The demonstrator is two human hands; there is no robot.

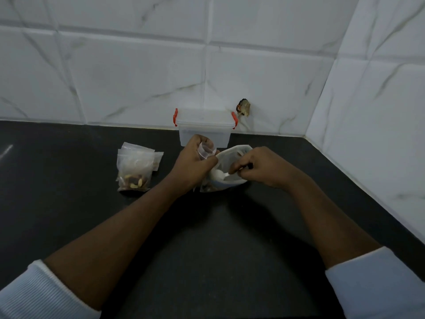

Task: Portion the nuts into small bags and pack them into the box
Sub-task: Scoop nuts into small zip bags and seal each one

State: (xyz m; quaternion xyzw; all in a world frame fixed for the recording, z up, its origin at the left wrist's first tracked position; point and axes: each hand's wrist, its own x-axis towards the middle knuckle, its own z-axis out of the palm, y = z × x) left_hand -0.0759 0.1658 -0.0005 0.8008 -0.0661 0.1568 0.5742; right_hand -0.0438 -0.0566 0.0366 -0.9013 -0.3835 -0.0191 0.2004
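Step in hand, at a guess: spooning a portion out of the big bag [232,156] into a small one. To do it well, hold the small bag [205,151], pinched in the curled fingers of the left hand [195,161], with its mouth pulled wide and tipped toward the spoon. Bring that mouth right over the big bag's opening, to catch strays. Lift the white spoon [218,175], gripped by its handle in the right hand [262,168] with the bowl down inside the big bag, level and only part full. Slide the bowl well past the lip before tipping, and match the portion to those already filled. By count: one big bag, lying on the dark counter [207,238] just in front of the box; one spoon; one small bag in hand; one clear box [204,132] with red latches, lid on, against the tiled wall [138,77]. Off to the left, a heap of filled small bags [134,162], at least two, possibly three, too overlapped to count surely, with nuts [134,181] showing at the bottom.
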